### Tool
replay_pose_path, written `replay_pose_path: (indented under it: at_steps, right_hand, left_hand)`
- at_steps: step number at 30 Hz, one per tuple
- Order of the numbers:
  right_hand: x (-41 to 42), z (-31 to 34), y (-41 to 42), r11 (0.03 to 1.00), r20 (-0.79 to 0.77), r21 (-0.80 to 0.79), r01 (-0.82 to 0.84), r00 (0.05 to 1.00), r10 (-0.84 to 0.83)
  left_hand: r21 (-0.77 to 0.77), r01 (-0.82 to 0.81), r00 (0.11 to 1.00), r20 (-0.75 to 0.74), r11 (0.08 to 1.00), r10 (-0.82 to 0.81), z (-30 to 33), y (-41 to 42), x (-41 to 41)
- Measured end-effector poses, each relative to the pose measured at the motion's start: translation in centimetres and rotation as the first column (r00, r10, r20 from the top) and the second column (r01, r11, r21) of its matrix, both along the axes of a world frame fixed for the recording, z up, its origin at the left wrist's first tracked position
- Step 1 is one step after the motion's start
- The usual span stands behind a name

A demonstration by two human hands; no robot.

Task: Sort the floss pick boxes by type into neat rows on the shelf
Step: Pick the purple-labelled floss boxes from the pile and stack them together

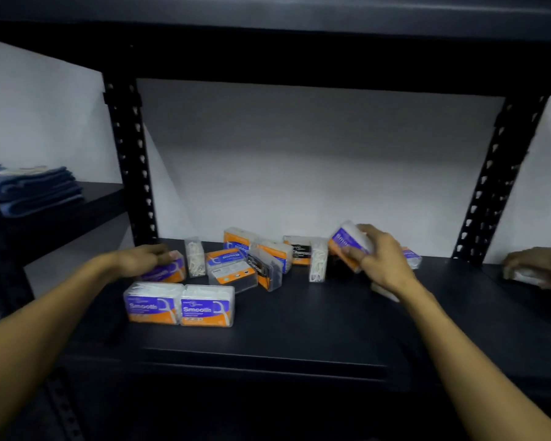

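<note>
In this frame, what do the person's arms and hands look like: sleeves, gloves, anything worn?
Both forearms are bare up to the frame edge: no sleeves in view. The left hand and right hand wear no gloves. No watch, ring or bracelet shows, though motion blur could hide small items.

A black metal shelving unit (pixel 268 354) stands against a plain white wall (pixel 299 160), which is shadowed toward its top. Perforated black uprights (pixel 131 160) rise at the unit's back corners, under a dark upper shelf. Left of the unit, folded blue cloths (pixel 35 190) lie on another dark shelf.
</note>
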State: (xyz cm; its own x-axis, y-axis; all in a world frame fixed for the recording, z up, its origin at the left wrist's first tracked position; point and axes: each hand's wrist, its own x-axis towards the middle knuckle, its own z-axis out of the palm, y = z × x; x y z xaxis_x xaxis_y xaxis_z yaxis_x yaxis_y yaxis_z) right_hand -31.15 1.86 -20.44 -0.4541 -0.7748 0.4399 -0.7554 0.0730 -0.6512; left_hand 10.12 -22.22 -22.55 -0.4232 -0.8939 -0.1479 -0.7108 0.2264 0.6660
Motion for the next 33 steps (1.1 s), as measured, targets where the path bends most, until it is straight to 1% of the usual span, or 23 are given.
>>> replay_pose_path:
  at_steps: [1,3,5,7,9,11,14,18,19,20,24,27,28,31,33]
  right_hand:
    - [1.0,0.9,0.0,0.999,0.001,-0.047,-0.015,1.000,0.015]
    - [3.2,2.7,-0.4,0.991,-0.021,-0.116,-0.065,0.998,0.063]
    - [5.5,4.2,-1.1,0.977,-0.030,-0.135,-0.164,0.986,0.162]
    - [8.2,4.9,-2.2,0.952,-0.002,-0.075,-0.297,0.955,0.297]
    - [11.4,4.5,-3.4,0.903,0.091,0.007,-0.430,0.899,0.428]
    - [14.4,3.3,-5.1,0.859,0.198,0.028,-0.510,0.846,0.496]
    - [17.9,1.5,-8.4,0.846,0.329,0.007,-0.533,0.800,0.502]
    - [21.1,0.0,-12.2,0.845,0.527,0.048,-0.533,0.732,0.432]
    - [21.6,-0.4,-13.0,0.838,0.565,0.053,-0.543,0.708,0.424]
    - [22.0,-0.7,-13.3,0.832,0.571,0.062,-0.551,0.703,0.424]
    - [21.2,-2.0,-14.1,0.835,0.450,0.098,-0.542,0.772,0.448]
    - [19.3,-2.3,-14.2,0.827,0.266,0.159,-0.539,0.830,0.490]
    - [18.8,-2.2,-14.1,0.814,0.239,0.193,-0.548,0.831,0.503]
    - [17.8,-1.8,-13.8,0.741,0.224,0.254,-0.621,0.783,0.580]
    - [17.9,-1.6,-13.9,0.703,0.175,0.305,-0.642,0.763,0.622]
  left_hand:
    - [-0.002,-0.010,1.000,0.003,1.000,0.010,1.7,3.1,-0.7]
    - [0.008,-0.005,1.000,-0.009,1.000,0.005,2.1,3.7,-0.6]
    - [-0.009,-0.021,1.000,0.016,1.000,0.022,2.1,4.1,-0.4]
    - [0.006,-0.028,0.999,0.021,1.000,0.027,1.9,4.3,-0.2]
    - [-0.018,0.000,1.000,0.031,1.000,0.000,2.1,4.7,-0.2]
    - [-0.029,0.001,1.000,0.018,1.000,-0.001,1.6,3.9,-0.1]
    - [-0.047,-0.007,1.000,-0.025,0.999,0.006,1.3,3.6,0.2]
    - [-0.006,-0.011,0.997,-0.077,1.000,0.010,1.2,3.4,0.4]
    - [0.000,-0.002,0.996,-0.084,1.000,0.002,1.2,3.4,0.5]
    - [0.004,0.004,0.995,-0.098,1.000,-0.003,1.1,3.3,0.7]
    - [-0.020,0.032,0.996,-0.085,0.999,-0.033,1.0,3.1,0.7]
    - [-0.033,0.061,0.995,-0.080,0.998,-0.064,1.1,3.0,0.6]
    - [-0.037,0.067,0.995,-0.077,0.997,-0.070,1.1,2.9,0.6]
    - [-0.045,0.090,0.993,-0.071,0.995,-0.093,0.8,2.8,0.8]
    - [-0.043,0.109,0.992,-0.059,0.993,-0.112,0.7,2.7,0.9]
